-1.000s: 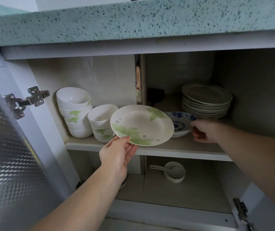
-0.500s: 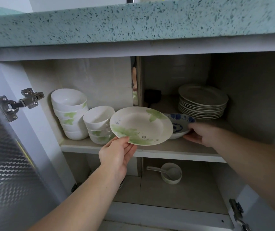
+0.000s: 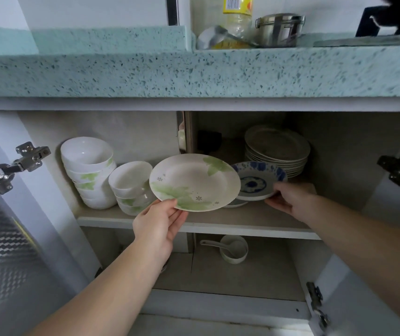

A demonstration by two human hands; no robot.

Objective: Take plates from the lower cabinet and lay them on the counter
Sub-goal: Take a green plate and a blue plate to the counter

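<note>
Since half a second ago, my right hand (image 3: 291, 198) is raising the blue-patterned plate (image 3: 259, 180), and a white dish (image 3: 236, 203) is now showing beneath it on the shelf (image 3: 218, 221). My fingers are curling under its rim, thumb on top. My left hand (image 3: 160, 224) is pinching the green-leaf plate (image 3: 194, 181) by its 7 o'clock edge, holding it in front of the shelf. The blue plate is sitting at its 3 o'clock, a plate stack (image 3: 276, 146) at 1 o'clock, stacked bowls (image 3: 87, 166) at 9 o'clock, and the counter (image 3: 194, 73) at 12 o'clock.
</note>
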